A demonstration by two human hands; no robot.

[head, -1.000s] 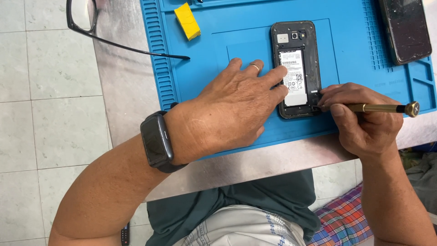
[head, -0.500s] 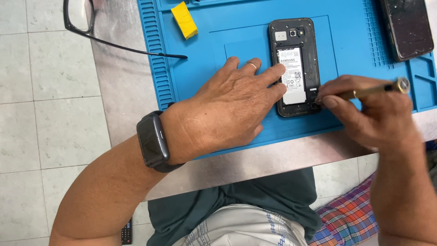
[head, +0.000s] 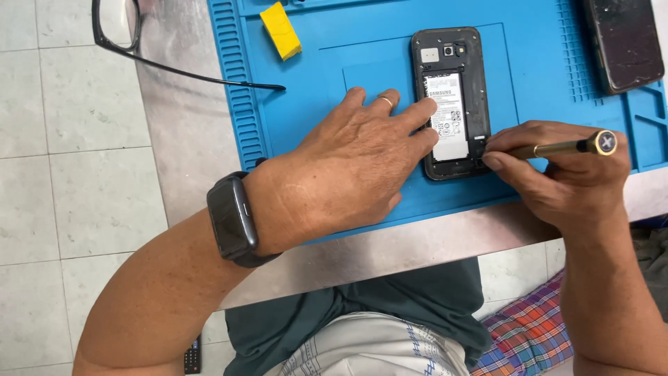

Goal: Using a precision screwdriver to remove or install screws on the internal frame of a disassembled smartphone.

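The left hand (head: 355,163) is laid flat, palm down, fingers spread, its fingertips pressed on the opened smartphone (head: 451,101), which lies back up on the ribbed blue rubber mat (head: 313,104). The right hand (head: 563,181) is curled, its grip clamped on a slim brass-coloured screwdriver (head: 563,147), whose tip is set at the phone's lower edge.

Black phone (head: 451,97) lying flat on its face, back cover off, white battery showing in the middle (small camera up at the top end). Resting on the blue mat. Thin gold screwdriver (head: 557,147) tilted low, tip touching the phone's lower right corner, round dark cap at the far end.
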